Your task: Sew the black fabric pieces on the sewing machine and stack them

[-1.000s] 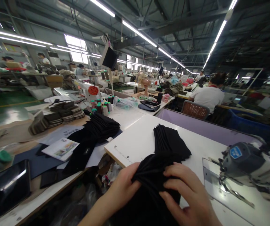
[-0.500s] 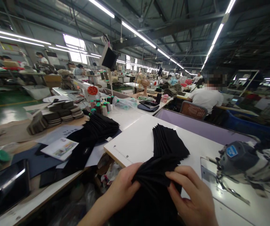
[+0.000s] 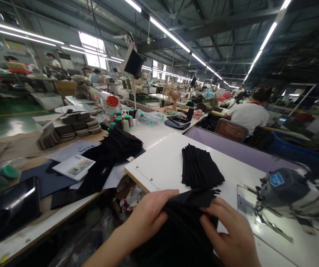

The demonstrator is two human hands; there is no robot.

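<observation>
Black fabric pieces (image 3: 188, 200) are held between my two hands at the near edge of the white sewing table (image 3: 159, 159). My left hand (image 3: 155, 211) is closed on their left side, thumb below and fingers over the top. On the right side, my right hand (image 3: 228, 228) pinches the cloth between thumb and fingers. Just beyond lies a fanned stack of black fabric pieces (image 3: 201, 167), flat on the table. Dark cloth below my hands merges with the held pieces, so its outline cannot be made out.
At the right stands a sewing machine (image 3: 284, 189). The left table holds another black fabric pile (image 3: 120, 144), a dark phone-like slab (image 3: 20, 207), a printed booklet (image 3: 74, 167), brown fabric stacks (image 3: 75, 128) and thread spools (image 3: 124, 122). A person in white (image 3: 247, 115) sits beyond the purple partition.
The top edge of the held cloth has been spread out flatter, and my right hand has shifted slightly right and down. The view has tilted a little.
</observation>
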